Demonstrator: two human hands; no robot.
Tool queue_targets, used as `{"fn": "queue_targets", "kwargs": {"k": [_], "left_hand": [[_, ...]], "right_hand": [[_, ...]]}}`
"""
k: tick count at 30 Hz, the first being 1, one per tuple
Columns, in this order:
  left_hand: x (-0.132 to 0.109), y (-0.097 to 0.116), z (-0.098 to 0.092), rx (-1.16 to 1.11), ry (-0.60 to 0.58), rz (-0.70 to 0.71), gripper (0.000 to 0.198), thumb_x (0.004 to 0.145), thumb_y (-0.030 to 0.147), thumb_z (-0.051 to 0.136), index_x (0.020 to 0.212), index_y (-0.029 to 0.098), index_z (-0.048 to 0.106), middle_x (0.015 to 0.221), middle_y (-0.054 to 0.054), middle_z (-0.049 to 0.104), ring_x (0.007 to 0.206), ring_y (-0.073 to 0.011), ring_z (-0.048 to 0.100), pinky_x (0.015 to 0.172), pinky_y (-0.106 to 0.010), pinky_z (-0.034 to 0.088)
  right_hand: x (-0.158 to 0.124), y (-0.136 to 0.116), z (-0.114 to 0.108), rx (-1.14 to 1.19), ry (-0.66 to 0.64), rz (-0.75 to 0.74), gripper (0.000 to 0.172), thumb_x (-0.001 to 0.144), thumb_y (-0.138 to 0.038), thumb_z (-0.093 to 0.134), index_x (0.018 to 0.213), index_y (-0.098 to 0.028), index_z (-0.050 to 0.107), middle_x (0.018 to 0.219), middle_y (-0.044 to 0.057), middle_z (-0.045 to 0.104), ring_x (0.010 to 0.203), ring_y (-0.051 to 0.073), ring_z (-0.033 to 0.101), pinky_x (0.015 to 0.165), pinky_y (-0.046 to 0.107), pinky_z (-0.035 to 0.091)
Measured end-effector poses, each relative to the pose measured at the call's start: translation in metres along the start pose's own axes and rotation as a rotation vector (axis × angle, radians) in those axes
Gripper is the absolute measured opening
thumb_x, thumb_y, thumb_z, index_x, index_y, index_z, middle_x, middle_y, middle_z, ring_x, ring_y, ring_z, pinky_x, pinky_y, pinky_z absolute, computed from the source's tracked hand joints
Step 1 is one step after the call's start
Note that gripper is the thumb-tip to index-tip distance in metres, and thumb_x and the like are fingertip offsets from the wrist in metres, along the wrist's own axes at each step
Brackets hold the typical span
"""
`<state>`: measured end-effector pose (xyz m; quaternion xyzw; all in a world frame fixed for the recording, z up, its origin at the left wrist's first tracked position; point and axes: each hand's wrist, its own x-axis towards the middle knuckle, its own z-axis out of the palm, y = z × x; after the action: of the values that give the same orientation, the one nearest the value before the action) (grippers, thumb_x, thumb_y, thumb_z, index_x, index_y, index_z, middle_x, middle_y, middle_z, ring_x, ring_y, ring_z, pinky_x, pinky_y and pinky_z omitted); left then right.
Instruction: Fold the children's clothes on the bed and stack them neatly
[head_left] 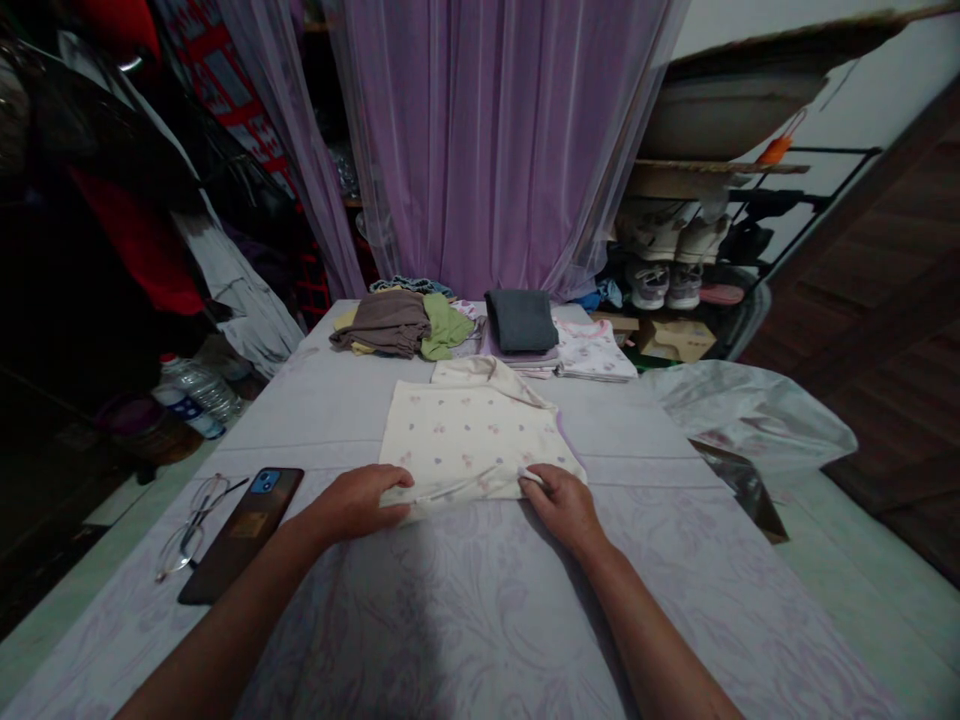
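- Cream garment (pixel 465 430), small printed motifs, purple trim on its right edge; lies on the cloth-covered tabletop (pixel 480 640), near edge folded or raised.
- Left hand (pixel 366 500): grip narrow, thumb and fingers pinching the garment's near left corner.
- Right hand (pixel 566 508): grip likewise narrow, pinching the near edge towards the right.
- Beyond: loose clothes pile (pixel 397 325) at left; folded stack at right, dark grey piece (pixel 521 320) on top.
- Containers, left floor: clear plastic bottle (pixel 201 388), red cap; blue-labelled bottle (pixel 187 410) beside it; purple-lidded tub (pixel 124 412), contents too dim to tell.
- Containers, right: pale basin (pixel 731 115) high on the rack; cardboard box (pixel 677 340) below the shoes (pixel 667 286), contents hidden; clear plastic bag (pixel 757 405) beside the tabletop, contents unclear.
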<state>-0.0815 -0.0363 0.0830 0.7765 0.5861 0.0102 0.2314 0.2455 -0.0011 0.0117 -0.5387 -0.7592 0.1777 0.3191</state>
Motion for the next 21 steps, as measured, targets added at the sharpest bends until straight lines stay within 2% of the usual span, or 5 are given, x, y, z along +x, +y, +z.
{"fn": "queue_targets", "kwargs": {"k": [3,5,10,16,21], "left_hand": [[-0.008,0.0,0.007,0.02,-0.022,0.109,0.046,0.072,0.038,0.064,0.116,0.023,0.06,0.124,-0.006,0.064,0.116,-0.0254,0.057,0.097,-0.035,0.043],[-0.013,-0.001,0.015,0.043,0.021,0.134,0.048,0.07,0.031,0.065,0.116,0.022,0.058,0.128,-0.008,0.062,0.12,-0.0259,0.055,0.101,-0.036,0.042],[-0.014,-0.004,0.025,0.079,0.13,0.087,0.028,0.078,0.02,0.05,0.103,0.022,0.061,0.122,-0.008,0.065,0.115,-0.0239,0.059,0.097,-0.036,0.044],[0.009,-0.008,-0.008,-0.025,0.026,-0.046,0.027,0.081,0.033,0.044,0.096,0.023,0.064,0.096,-0.003,0.071,0.091,-0.0217,0.066,0.076,-0.028,0.046],[0.058,-0.022,-0.028,-0.109,0.159,-0.06,0.035,0.079,0.044,0.046,0.1,0.025,0.066,0.097,-0.002,0.071,0.09,-0.0221,0.065,0.078,-0.028,0.045]], "right_hand": [[-0.003,0.003,0.001,0.037,0.019,-0.027,0.024,0.084,-0.034,0.052,0.089,-0.023,0.073,0.086,0.005,0.075,0.082,0.021,0.067,0.074,0.031,0.047],[-0.007,0.005,0.001,0.052,0.018,-0.061,0.023,0.082,-0.029,0.052,0.089,-0.023,0.072,0.086,0.004,0.074,0.083,0.021,0.067,0.076,0.032,0.047],[-0.011,0.01,-0.002,0.036,0.025,-0.117,0.022,0.078,-0.021,0.052,0.088,-0.023,0.071,0.088,0.004,0.073,0.086,0.02,0.065,0.08,0.033,0.048],[-0.001,0.018,-0.01,-0.07,0.041,-0.01,0.025,0.087,-0.037,0.052,0.092,-0.022,0.071,0.086,0.005,0.073,0.083,0.021,0.067,0.074,0.03,0.048],[0.021,0.021,-0.015,-0.176,-0.021,0.085,0.026,0.089,-0.039,0.051,0.097,-0.024,0.071,0.088,0.003,0.074,0.079,0.019,0.067,0.066,0.027,0.044]]}}
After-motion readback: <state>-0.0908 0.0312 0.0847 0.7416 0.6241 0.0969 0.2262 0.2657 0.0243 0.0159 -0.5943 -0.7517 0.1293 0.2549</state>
